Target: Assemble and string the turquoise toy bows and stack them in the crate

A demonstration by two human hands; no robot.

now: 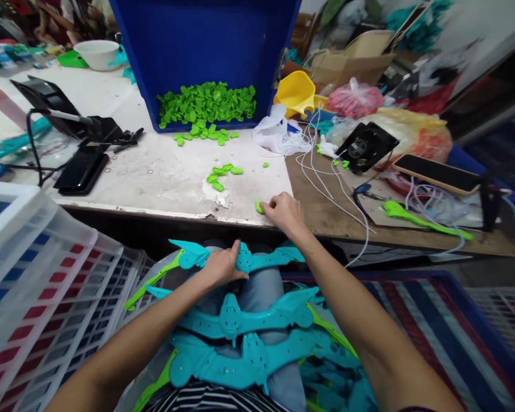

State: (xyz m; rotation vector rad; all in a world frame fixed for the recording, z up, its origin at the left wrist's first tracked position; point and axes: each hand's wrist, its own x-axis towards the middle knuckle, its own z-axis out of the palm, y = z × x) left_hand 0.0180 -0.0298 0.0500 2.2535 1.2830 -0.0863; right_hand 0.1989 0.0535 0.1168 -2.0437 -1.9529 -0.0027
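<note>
Evidently much is left: a heap of green chips [210, 103] fills the bottom of the blue bin [206, 40] at upper centre, with more loose on the table [163, 183]. Three teal frames [261, 261] lie across the lap at lower centre; green strips [157, 279] meet their ends, but no chip shows on their middles. The left hand [221, 266] lies over the uppermost frame, index finger stretched out, thumb apart; its grip underneath is hidden. The right hand [285, 213] reaches to the table's front edge, fingers curled, a tip touching one chip; whether it is pinched, I cannot tell.
</note>
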